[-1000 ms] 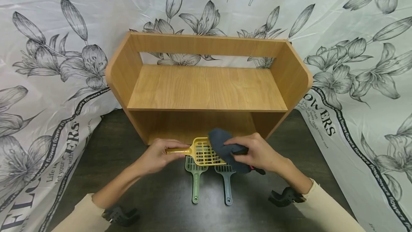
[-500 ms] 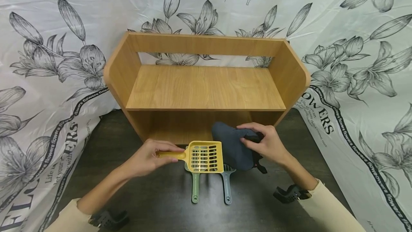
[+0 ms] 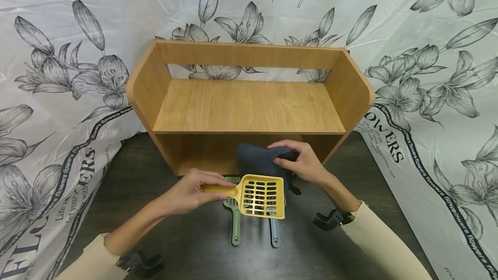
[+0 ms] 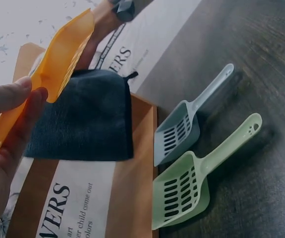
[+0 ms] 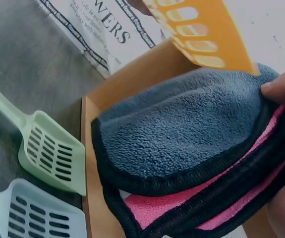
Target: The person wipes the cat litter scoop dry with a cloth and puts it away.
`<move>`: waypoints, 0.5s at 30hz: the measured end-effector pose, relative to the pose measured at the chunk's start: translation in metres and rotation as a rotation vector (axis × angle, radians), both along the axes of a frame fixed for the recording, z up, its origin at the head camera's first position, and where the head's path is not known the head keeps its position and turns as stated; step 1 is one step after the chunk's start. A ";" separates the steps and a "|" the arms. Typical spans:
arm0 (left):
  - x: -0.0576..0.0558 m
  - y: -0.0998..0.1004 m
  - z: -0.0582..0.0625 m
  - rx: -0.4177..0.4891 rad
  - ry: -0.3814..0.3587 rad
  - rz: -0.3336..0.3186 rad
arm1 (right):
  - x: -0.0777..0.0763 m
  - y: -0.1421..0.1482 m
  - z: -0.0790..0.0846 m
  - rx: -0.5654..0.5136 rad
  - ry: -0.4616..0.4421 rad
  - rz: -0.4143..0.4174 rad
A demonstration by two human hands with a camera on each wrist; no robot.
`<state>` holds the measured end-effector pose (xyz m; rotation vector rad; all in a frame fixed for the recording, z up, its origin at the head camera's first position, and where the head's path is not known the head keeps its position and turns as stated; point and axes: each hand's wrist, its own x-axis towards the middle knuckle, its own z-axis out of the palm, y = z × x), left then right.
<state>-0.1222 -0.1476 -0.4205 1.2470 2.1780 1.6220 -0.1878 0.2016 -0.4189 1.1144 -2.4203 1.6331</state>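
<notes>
My left hand (image 3: 190,191) grips the handle of a yellow litter scoop (image 3: 242,191), its slotted bowl facing up toward the head camera. Just behind the bowl hangs a dark blue-grey cloth (image 3: 254,159), which my right hand (image 3: 303,161) pinches between thumb and fingers. Seen from the right wrist, the fluffy cloth (image 5: 182,129) is folded, with black edging and a pink inner side. A green litter scoop (image 4: 182,193) and a pale blue litter scoop (image 4: 179,131) lie below on the dark table, bowls against the shelf's front edge.
A two-level wooden shelf (image 3: 249,107) stands behind the hands, its lower level partly hidden by the cloth. White sheeting (image 3: 58,55) with flower drawings hangs behind and at both sides. The dark table (image 3: 186,245) extends toward the front.
The cloth, which overlapped the yellow scoop's bowl, came off to the right and has swung back left behind it. The scoop drew left, then moved right and lower.
</notes>
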 end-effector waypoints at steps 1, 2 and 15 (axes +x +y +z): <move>-0.001 0.001 0.001 0.005 0.009 -0.005 | -0.001 -0.003 -0.001 -0.001 -0.014 0.023; -0.001 0.003 0.001 0.011 0.017 -0.010 | -0.003 -0.006 -0.001 -0.006 -0.031 0.047; -0.003 -0.007 -0.002 -0.047 -0.030 0.072 | -0.002 -0.003 -0.004 0.003 -0.140 0.093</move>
